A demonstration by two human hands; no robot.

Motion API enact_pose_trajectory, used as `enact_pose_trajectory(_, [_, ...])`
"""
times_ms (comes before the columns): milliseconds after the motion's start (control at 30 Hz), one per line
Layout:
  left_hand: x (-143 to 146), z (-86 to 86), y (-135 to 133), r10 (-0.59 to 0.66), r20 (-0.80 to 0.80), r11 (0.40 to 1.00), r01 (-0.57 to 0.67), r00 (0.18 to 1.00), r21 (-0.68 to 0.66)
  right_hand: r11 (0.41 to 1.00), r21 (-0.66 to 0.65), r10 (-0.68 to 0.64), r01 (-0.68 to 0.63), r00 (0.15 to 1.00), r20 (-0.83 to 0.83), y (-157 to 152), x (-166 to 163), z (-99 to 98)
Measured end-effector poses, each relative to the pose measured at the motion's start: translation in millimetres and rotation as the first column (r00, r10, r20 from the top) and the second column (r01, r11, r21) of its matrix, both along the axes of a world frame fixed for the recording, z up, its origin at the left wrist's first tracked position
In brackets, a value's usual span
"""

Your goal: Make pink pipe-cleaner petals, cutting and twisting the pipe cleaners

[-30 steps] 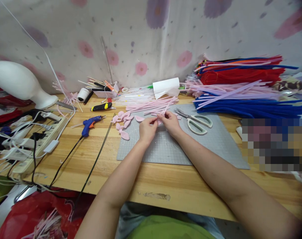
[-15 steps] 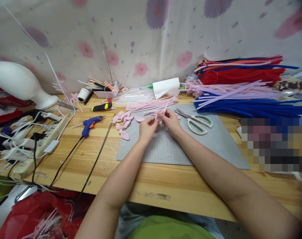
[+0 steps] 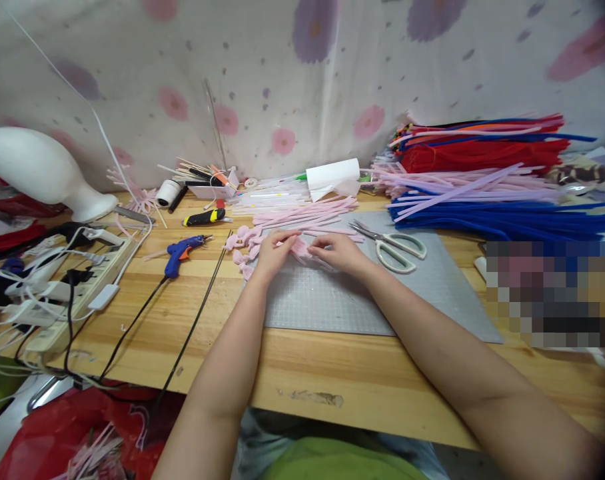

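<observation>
My left hand (image 3: 271, 251) has moved to the left edge of the grey cutting mat (image 3: 362, 300) and pinches a pink bent pipe-cleaner piece (image 3: 299, 248) down by the small pile of pink looped pieces (image 3: 242, 243). My right hand (image 3: 340, 253) lies just to the right of that piece, fingers curled loosely toward it, touching its end. Loose straight pink pipe cleaners (image 3: 302, 215) lie just beyond both hands.
Scissors (image 3: 395, 245) rest on the mat to the right. A blue glue gun (image 3: 181, 251), a black-yellow utility knife (image 3: 203, 217), a power strip (image 3: 67, 277) with cables and a white foam head (image 3: 37, 170) are left. Stacked pipe cleaners (image 3: 482, 180) fill the back right.
Both hands lowered from a raised pinch over the mat's middle; the left hand carried the pink piece leftward to the pile, and the right hand followed, flattening near the mat.
</observation>
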State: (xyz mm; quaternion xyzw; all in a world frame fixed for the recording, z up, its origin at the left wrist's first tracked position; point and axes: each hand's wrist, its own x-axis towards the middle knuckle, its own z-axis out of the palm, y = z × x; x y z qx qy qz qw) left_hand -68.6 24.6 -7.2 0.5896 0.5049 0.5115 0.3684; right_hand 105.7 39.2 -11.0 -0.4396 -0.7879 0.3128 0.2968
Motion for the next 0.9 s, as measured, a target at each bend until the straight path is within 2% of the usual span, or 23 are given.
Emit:
enact_pose_trajectory(133, [-3, -3.1, 2, 0.019, 0.315, 0.983, 0.039, 0.949, -0.178, 0.989, -0.127, -0.086, 0.075, 0.993, -0.084, -2, -9, -9.5])
enact_pose_trajectory(267, [0, -10.8, 5, 0.072, 0.368, 0.982, -0.002, 0.927, -0.188, 0.974, -0.197, -0.146, 0.116, 0.979, -0.144, 2, -8, -16.7])
enact_pose_trajectory(367, [-1, -16.7, 8, 0.221, 0.253, 0.973, -0.194, 0.942, -0.127, 0.958, -0.198, -0.242, 0.208, 0.955, -0.172, 7, -3, -20.2])
enact_pose_trajectory(433, [-5, -19.1, 8, 0.355, 0.064, 0.935, -0.355, 0.933, -0.017, 0.945, -0.184, -0.300, 0.269, 0.939, -0.166, 10, 1, -20.8])
enact_pose_trajectory(500, [-8, -19.9, 6, 0.450, -0.149, 0.893, -0.439, 0.881, 0.098, 0.945, -0.183, -0.299, 0.271, 0.944, -0.144, 11, 5, -20.2])
enact_pose_trajectory(567, [-8, -19.8, 2, 0.484, -0.317, 0.874, -0.464, 0.816, 0.141, 0.957, -0.184, -0.246, 0.224, 0.964, -0.104, 11, 7, -18.9])
enact_pose_trajectory(667, [-7, -18.7, -5, 0.443, -0.444, 0.884, -0.463, 0.779, 0.069, 0.986, -0.052, -0.161, 0.160, 0.987, -0.001, 8, 11, -17.1])
enact_pose_trajectory(767, [-7, -16.5, -10, 0.426, -0.450, 0.866, -0.497, 0.785, -0.049, 0.988, 0.132, -0.094, 0.085, 0.994, 0.061, 4, 14, -15.8])
enact_pose_trajectory(833, [-7, -14.4, -12, 0.436, -0.441, 0.848, -0.522, 0.785, -0.093, 0.986, 0.153, -0.076, 0.063, 0.994, 0.080, 0, 13, -15.0])
enact_pose_trajectory(900, [-3, -12.6, -13, 0.437, -0.415, 0.849, -0.518, 0.798, -0.103, 0.989, 0.122, -0.093, 0.080, 0.990, 0.106, -5, 7, -14.1])
